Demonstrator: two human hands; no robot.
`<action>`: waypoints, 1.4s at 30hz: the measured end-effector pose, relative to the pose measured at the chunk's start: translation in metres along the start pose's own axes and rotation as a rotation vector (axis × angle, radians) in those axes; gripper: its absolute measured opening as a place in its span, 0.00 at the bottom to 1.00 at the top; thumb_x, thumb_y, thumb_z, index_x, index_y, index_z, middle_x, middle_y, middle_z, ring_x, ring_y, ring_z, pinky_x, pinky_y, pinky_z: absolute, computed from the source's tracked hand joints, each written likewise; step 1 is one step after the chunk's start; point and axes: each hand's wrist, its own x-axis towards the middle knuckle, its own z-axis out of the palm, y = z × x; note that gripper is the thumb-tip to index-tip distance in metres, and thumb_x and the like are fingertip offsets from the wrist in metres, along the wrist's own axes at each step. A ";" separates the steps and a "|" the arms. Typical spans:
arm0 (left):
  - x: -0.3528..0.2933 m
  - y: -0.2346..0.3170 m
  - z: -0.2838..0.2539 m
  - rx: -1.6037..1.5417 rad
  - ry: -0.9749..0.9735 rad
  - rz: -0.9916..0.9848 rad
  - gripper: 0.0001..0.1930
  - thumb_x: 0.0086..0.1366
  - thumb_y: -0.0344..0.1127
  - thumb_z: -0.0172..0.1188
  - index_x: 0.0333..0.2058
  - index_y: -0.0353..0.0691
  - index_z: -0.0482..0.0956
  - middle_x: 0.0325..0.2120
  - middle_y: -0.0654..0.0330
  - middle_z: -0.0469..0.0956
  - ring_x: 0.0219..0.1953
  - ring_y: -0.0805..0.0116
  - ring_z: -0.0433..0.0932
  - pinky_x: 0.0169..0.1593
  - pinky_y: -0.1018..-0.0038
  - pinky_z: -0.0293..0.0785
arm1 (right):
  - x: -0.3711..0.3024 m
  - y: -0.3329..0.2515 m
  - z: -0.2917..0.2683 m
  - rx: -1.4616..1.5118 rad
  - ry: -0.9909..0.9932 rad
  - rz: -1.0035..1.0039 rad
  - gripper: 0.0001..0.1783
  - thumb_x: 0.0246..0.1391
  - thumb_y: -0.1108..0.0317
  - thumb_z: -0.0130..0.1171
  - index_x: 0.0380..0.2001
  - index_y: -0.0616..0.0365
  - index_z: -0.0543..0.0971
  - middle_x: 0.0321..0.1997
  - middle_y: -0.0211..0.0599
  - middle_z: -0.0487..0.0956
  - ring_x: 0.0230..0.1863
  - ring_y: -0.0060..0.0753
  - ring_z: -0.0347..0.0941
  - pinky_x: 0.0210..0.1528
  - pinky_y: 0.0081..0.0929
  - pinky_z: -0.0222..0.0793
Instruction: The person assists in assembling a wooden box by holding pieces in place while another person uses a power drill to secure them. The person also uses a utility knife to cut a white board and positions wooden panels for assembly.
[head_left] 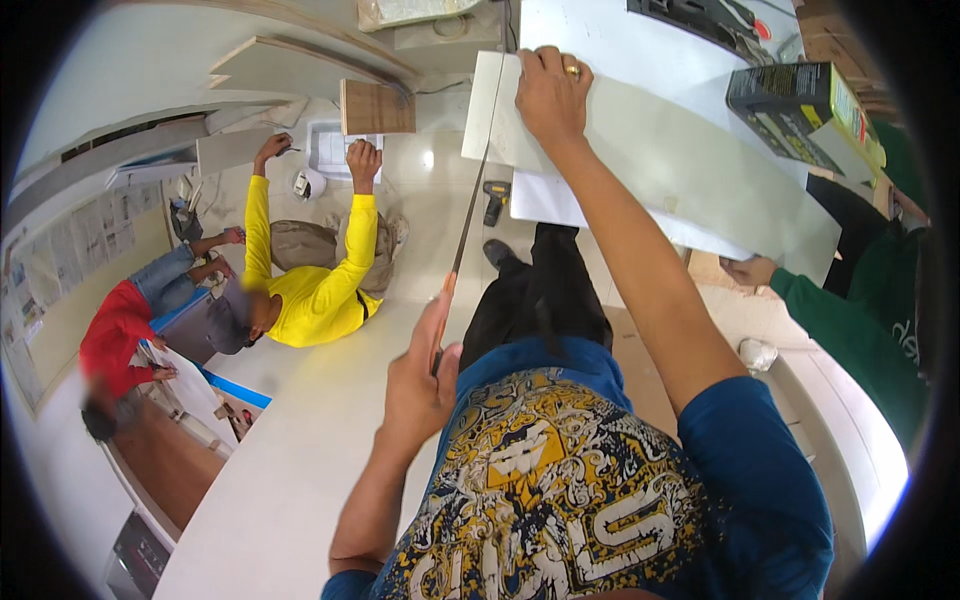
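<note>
Over glossy tiles (440,200), the left hand (418,385) grips a slender saw (468,225).

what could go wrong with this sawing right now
The saw might jump sideways into the right hand, which rests on the panel close to the blade. The panel's end overhangs the white worktop, so it could snap or drop, perhaps onto the power tool on the floor.

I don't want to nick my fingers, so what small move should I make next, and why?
I'd probably slide your right hand slightly rightward: its fingers sit on the long, pale, flat board close beside the long, thin metal saw, which your left hand holds with the blade across the board's left end.
</note>
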 end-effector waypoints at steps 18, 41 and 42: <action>0.178 0.012 0.017 0.026 0.015 0.210 0.29 0.70 0.32 0.54 0.68 0.40 0.60 0.56 0.40 0.76 0.50 0.38 0.79 0.52 0.58 0.76 | 0.066 -0.029 0.018 0.195 -0.503 -0.345 0.25 0.69 0.49 0.45 0.35 0.56 0.84 0.44 0.42 0.81 0.47 0.49 0.77 0.49 0.49 0.71; 0.191 0.008 0.021 0.046 0.075 0.253 0.35 0.65 0.23 0.51 0.70 0.48 0.57 0.61 0.42 0.71 0.52 0.37 0.76 0.56 0.56 0.74 | 0.080 -0.039 0.017 0.118 -0.777 -0.231 0.36 0.73 0.47 0.32 0.31 0.60 0.85 0.40 0.53 0.84 0.45 0.55 0.80 0.49 0.51 0.76; 0.194 0.013 0.025 0.050 0.071 0.220 0.35 0.64 0.23 0.51 0.70 0.48 0.57 0.60 0.41 0.71 0.50 0.36 0.77 0.55 0.55 0.74 | 0.078 -0.036 0.017 0.122 -0.756 -0.219 0.36 0.73 0.47 0.32 0.31 0.60 0.85 0.40 0.53 0.84 0.45 0.56 0.81 0.49 0.51 0.76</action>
